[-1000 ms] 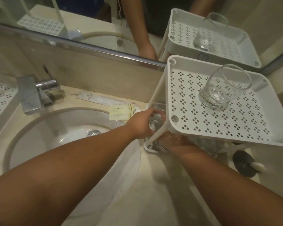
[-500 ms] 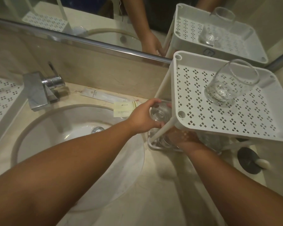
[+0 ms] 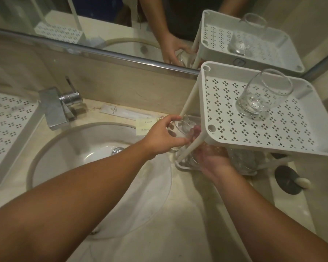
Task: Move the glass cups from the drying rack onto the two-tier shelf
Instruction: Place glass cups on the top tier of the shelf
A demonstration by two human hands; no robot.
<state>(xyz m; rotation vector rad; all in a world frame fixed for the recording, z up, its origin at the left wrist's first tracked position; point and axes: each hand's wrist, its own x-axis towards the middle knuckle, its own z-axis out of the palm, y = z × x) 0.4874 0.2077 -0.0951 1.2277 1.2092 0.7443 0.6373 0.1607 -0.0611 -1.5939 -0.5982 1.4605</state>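
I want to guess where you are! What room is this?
Most likely a bathroom: a round sink set in a stone counter, a metal tap behind it, and a wall mirror above.

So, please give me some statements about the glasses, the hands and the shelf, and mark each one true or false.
1. One glass cup stands on the top tier of the shelf. True.
2. The left hand holds a glass beside the shelf's post. True.
3. The right hand rests on the top tier. False: it reaches under the top tier, toward the lower level.
4. The cup on the top tier lies on its side. False: it stands upright, mouth up.
5. Water runs from the faucet into the sink. False: no water is seen running.
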